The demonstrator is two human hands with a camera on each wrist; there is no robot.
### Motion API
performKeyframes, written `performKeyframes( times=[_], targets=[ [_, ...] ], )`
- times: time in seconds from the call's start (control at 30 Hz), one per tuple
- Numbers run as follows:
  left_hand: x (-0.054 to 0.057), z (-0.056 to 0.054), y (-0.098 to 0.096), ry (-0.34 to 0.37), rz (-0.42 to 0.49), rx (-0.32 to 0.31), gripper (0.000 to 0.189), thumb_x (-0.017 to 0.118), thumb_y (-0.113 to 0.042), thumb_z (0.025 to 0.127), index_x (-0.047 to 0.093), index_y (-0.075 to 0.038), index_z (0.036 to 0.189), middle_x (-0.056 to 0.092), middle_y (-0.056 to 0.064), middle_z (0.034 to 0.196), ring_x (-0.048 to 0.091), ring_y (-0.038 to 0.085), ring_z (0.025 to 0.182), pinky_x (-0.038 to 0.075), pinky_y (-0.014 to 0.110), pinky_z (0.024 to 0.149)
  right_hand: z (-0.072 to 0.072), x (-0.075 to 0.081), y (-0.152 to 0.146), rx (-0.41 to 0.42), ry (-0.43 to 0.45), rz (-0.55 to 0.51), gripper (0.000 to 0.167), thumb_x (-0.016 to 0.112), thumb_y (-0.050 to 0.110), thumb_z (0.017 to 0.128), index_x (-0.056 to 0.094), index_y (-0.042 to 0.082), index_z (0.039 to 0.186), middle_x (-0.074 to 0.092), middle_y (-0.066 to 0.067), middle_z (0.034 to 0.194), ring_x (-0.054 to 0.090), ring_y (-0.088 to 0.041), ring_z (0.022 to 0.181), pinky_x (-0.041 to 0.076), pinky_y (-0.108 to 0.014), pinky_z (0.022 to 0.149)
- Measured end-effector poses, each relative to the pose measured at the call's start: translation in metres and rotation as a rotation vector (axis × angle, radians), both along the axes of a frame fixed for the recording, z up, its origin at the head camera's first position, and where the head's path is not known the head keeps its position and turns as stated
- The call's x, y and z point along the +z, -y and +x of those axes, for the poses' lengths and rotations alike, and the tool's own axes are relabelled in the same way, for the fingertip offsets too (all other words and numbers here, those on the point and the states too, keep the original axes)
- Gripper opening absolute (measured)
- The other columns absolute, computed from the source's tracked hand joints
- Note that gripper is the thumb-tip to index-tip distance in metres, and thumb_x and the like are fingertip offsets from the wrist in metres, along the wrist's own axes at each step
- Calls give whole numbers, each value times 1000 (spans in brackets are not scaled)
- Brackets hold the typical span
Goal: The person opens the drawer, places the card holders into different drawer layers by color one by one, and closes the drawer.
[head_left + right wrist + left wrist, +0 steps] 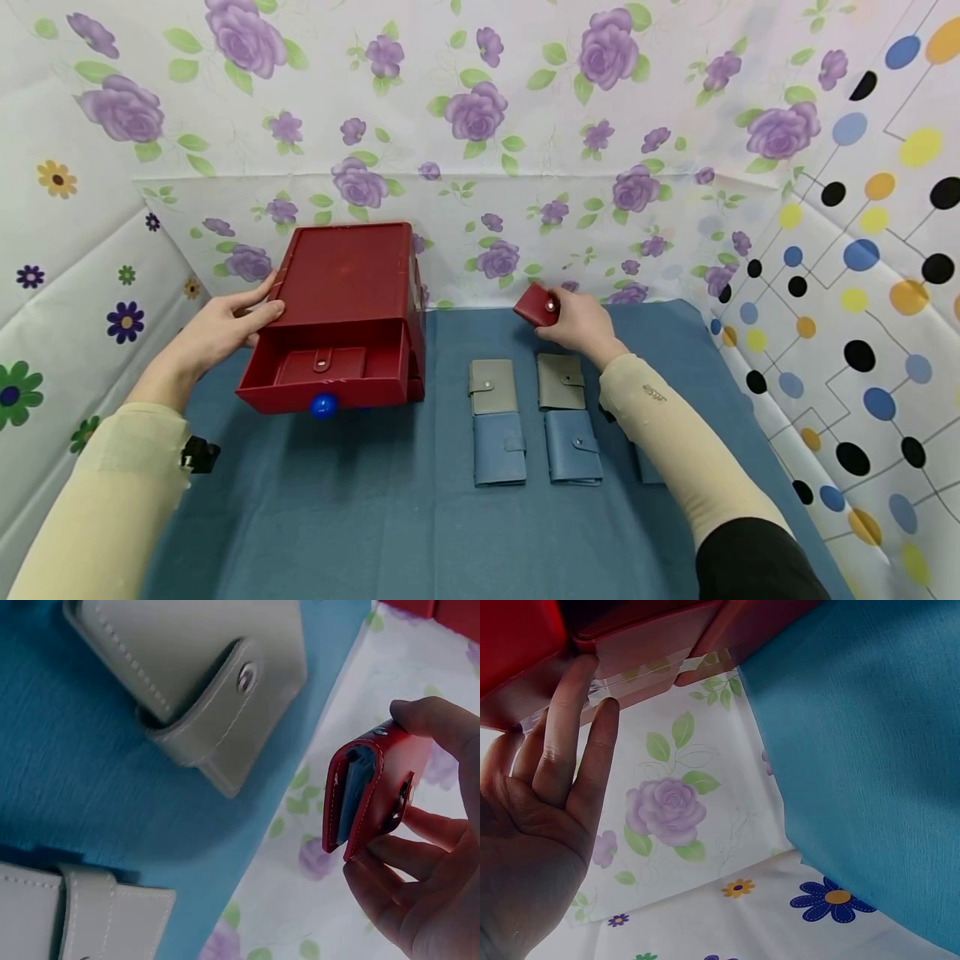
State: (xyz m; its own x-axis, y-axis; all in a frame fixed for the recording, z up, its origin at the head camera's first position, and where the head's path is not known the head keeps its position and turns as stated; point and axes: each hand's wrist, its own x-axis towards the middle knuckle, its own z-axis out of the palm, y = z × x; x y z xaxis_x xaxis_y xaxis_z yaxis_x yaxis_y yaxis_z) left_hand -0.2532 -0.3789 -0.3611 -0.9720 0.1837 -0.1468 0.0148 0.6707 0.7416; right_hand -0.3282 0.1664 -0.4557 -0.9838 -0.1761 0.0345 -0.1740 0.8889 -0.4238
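A red drawer box (348, 275) stands at the left with its upper drawer (386, 354) pulled out. Inside the drawer lies a red snap card holder (341, 367); a blue round knob (323, 406) is on its front. My left hand (232, 325) rests against the box's left side, thumb near the front corner, and in the left wrist view its fingers (562, 742) reach out fairly straight against the box. A second red snap card holder (386, 787) is pinched between the thumb and fingers of my right hand (581, 321), raised near the back wall.
Two grey card holders (493, 387) (561, 383) lie on the blue cloth (420, 517), with two blue ones (498, 450) (572, 446) in front of them. Another blue piece (648, 467) is partly hidden by my right forearm. Flowered sheeting (480, 208) stands behind.
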Motion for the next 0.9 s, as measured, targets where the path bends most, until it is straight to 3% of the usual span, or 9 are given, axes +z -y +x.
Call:
performKeyframes(
  times=[0.1,0.17,0.9],
  targets=[
    [1,1,0,-2,3,1,74,51,-52,112,13,-29,171,46,36,156,76,14,87,53,52,106,2,0,4,30,-21,-12,78,85,37,90,53,10,156,70,-16,131,69,-33,107,58,-52,90],
    [1,1,-1,-4,1,2,74,51,-52,112,13,-29,171,48,36,155,76,14,87,43,66,111,4,0,7,48,-34,-30,78,84,37,90,52,11,156,70,-16,131,69,-33,106,59,-52,89],
    [-1,1,-1,-12,19,5,73,51,-50,112,13,-29,171,49,38,153,76,14,88,43,67,109,32,12,34,189,-74,-26,79,82,42,93,52,16,161,68,-14,135,64,-30,111,59,-47,86]
  ],
)
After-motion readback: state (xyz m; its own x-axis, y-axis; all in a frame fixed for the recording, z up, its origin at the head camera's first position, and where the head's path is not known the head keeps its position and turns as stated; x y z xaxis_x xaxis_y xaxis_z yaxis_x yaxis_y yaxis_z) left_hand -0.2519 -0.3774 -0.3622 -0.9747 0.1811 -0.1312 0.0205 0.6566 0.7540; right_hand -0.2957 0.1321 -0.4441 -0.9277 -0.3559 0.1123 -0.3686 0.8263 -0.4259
